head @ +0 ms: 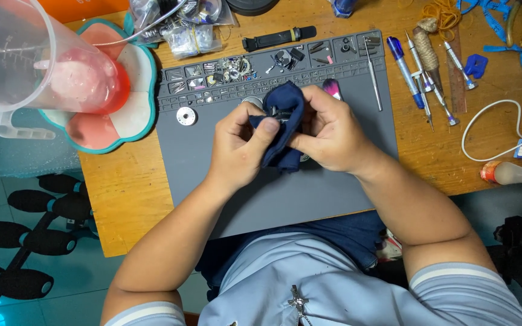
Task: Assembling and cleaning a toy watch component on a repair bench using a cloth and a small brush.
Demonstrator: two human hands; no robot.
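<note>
Head view looking straight down on a wooden bench with a grey silicone repair mat (237,181) on it. Both hands are up over the middle of the mat, pinched around a dark navy cloth (282,124) that's wrapped over some small dark metal part (280,113); only a sliver of it peeks out near the top, so can't really tell what it is. Left hand (240,148) has the thumb pressed flat on the cloth, fingers curled underneath. Right hand (330,133) is clamped on the other side, holding the bundle steady.

If you ask me, the way to do this kind of wiping well is to keep it low over the mat like this, so anything that slips lands on the soft surface and not the floor. Let one hand just hold, let the other thumb do the rubbing, and turn the part inside the cloth rather than regripping bare.

Around them: a small silver round piece (186,116) just left on the mat, tray slots along the top edge full of tiny bits (231,69), blue-handled screwdrivers (405,63) off to the right, and a clear measuring jug (25,66) on a flower-shaped coaster (137,115) at the left
</note>
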